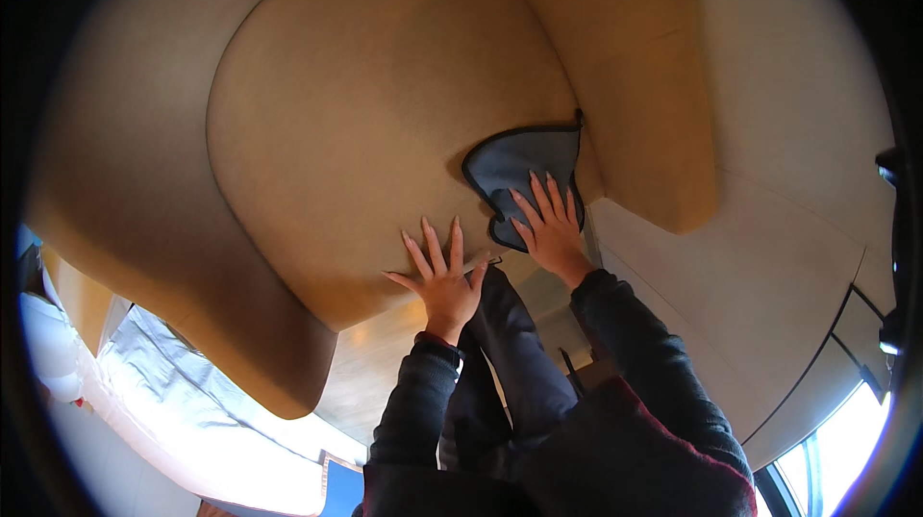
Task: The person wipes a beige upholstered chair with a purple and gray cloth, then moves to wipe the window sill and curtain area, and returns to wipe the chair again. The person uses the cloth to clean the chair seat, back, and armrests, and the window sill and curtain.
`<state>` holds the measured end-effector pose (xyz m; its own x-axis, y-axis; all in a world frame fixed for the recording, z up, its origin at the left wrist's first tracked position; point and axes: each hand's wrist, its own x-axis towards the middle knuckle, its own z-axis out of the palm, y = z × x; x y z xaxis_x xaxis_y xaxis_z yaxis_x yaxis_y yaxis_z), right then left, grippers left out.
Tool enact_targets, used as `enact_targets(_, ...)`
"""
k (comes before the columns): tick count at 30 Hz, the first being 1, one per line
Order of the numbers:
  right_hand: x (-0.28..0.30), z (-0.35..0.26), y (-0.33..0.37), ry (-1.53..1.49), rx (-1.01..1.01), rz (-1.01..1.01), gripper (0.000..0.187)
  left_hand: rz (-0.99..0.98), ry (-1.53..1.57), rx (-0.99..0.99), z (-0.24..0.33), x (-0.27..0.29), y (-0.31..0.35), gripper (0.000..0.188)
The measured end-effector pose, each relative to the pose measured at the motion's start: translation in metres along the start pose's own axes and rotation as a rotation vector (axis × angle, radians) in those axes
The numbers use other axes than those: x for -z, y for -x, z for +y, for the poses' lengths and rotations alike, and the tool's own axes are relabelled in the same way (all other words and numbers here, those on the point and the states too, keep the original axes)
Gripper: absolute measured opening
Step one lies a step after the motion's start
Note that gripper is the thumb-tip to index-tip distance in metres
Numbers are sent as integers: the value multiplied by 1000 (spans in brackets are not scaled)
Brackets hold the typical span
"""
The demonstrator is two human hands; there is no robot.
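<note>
Pressing the grey cloth (524,153) at the seat's (365,132) near right: right hand (554,231) flat, left hand (447,293) beside it, fingers spread, neither clamping! Looks like wiping; next calls for even pressure.

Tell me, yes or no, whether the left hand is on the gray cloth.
No, the left hand is spread at the tan seat's near edge, while the right hand lies on the gray cloth.
</note>
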<state>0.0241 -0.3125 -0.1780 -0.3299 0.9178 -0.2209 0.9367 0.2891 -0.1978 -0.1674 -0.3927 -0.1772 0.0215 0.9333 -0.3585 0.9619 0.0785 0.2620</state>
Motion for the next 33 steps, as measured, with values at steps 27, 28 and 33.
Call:
enact_targets(27, -57, -71, -48, -127, -596, 306, 49, 201, 322, 28, -42, 22, 23, 68)
enact_targets(28, -56, -102, -53, -115, -494, 292, 50, 271, 385, 49, -57, 26, 29, 68)
enact_targets(33, -61, -245, -74, -106, -170, 200, 50, 425, 573, 256, -147, 60, 66, 66)
